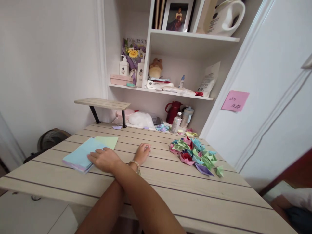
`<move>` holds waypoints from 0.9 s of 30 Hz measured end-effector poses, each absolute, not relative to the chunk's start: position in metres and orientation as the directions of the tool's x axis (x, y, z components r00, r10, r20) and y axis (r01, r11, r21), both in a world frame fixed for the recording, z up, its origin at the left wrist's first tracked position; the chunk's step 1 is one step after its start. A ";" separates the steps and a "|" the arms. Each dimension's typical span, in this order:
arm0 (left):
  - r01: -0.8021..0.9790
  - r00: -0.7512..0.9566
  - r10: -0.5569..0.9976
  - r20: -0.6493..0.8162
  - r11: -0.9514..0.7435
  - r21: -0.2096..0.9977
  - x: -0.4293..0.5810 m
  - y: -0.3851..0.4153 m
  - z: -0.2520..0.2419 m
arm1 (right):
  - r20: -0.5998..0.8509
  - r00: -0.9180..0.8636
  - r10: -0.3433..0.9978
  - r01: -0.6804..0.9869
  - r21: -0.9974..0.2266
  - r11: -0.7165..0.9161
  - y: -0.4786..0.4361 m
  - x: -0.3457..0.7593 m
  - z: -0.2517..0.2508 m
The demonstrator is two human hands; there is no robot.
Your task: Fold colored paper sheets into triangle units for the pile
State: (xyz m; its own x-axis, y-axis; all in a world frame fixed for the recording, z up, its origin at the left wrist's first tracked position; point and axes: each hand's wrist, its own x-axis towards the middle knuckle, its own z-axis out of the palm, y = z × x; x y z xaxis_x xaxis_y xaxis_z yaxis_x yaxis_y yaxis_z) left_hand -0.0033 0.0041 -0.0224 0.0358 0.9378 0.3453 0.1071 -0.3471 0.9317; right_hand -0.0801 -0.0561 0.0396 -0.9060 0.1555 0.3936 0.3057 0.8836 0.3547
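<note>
My forearms cross over the wooden tabletop point(156, 195), the right one on top. At the left, my right hand point(104, 159) lies over the near right part of a stack of coloured paper sheets point(81, 154), light blue uppermost, fingers stretched out over it. A pale green sheet point(108, 142) sticks out from beyond the stack. My left hand point(143, 153), with a bracelet point(135, 165) at its wrist, rests on the table in the middle, its fingers curled in and nothing visible in them. Farther right lies a heap of folded paper boats point(192, 152) in several colours.
A small raised shelf point(102, 103) stands at the back left. Along the back are a plastic bottle point(175, 123), a dark red jug point(173, 112) and a patterned pitcher point(187, 117). A pink note point(235, 100) is on the right wall. Another person's arm point(282, 204) shows at lower right.
</note>
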 end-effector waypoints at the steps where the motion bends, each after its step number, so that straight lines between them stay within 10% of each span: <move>1: 0.102 0.032 0.940 0.340 -0.342 0.934 -0.003 0.004 -0.022 | 0.368 -0.913 0.177 0.313 0.354 0.881 -0.055 -0.082 0.039; 20: 0.326 0.185 0.852 0.490 -0.524 0.787 0.004 -0.014 -0.011 | 0.541 -0.756 0.367 0.537 0.194 0.821 -0.059 -0.046 0.040; 27: 0.361 0.178 0.854 0.488 -0.518 0.775 0.007 -0.018 -0.009 | 0.664 -0.590 0.458 0.479 -0.169 0.862 -0.061 -0.024 0.036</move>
